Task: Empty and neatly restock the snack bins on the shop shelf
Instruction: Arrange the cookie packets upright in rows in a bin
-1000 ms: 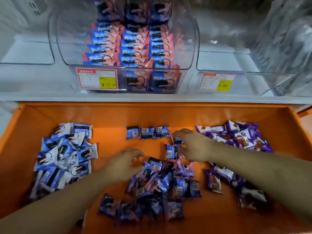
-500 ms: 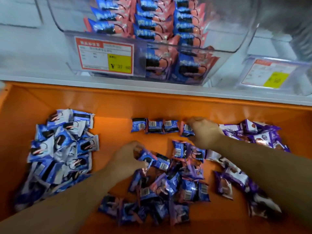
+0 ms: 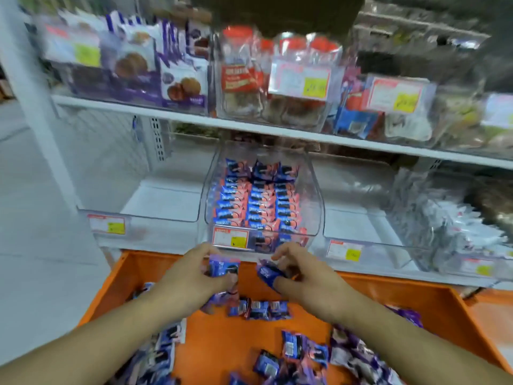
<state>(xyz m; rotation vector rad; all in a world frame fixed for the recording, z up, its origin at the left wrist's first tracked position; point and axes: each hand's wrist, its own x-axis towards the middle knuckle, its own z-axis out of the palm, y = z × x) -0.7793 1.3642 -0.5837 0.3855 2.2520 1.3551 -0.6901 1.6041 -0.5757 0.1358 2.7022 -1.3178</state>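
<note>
Above a glossy orange tray [image 3: 116, 284], both hands pinch crinkly blue packets: left [image 3: 191, 276], right [image 3: 302, 279].

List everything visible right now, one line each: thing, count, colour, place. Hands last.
Middle bin: one, clear, lower shelf, holding neat rows of blue-and-pink packets.
Side bins: two, clear, left and right of the middle bin; they look empty.
Price tags: several, white with yellow, on bin fronts.
Orange crate: one, below the shelf.
Loose packets: many, blue and purple; three in a row mid-crate, the rest scattered.
Upper-shelf goods: purple cookie packs left, red-lidded jars centre; count unclear, blurred.
Silver bags: a pile, far right.
Left hand: holds one blue packet.
Right hand: pinches one blue packet.
</note>
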